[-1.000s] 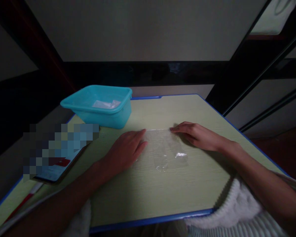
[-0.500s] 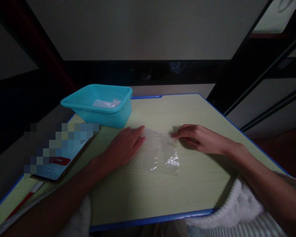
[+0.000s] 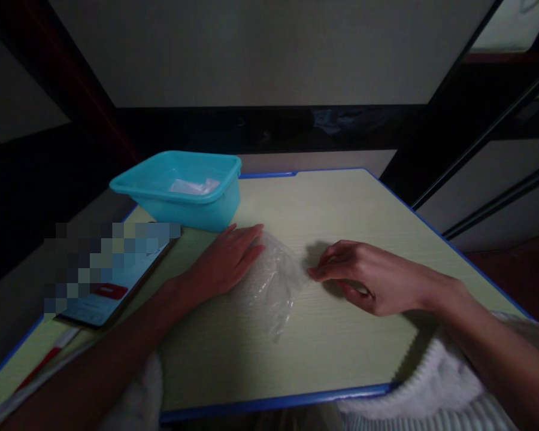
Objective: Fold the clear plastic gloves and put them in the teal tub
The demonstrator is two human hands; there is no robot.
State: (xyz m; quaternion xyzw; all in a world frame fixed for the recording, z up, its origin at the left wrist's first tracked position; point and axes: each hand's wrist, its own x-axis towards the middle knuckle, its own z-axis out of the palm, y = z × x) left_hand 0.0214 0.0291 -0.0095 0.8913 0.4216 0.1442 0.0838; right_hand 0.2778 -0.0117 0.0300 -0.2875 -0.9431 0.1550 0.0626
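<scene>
A clear plastic bag lies slanted on the table, crinkled and shiny, one corner pointing toward the front edge. My left hand rests flat beside the bag's upper left corner, fingers stretched and thumb apart, its fingertips touching the plastic. With thumb and forefinger pinched together, my right hand grips the bag's right corner, the wrist raised a little above the table. Whether anything is inside the bag, I cannot tell; it looks see-through and flat.
A turquoise plastic basket at the back left contains clear plastic packets. Left of my left hand lies a phone, partly blurred out, with a red and white stick-like item below it. Blue edging borders the pale table.
My right hand has moved toward me and slightly left with the bag's corner. The bag has turned, its lower end swinging left. My left hand has stayed nearly in place.
</scene>
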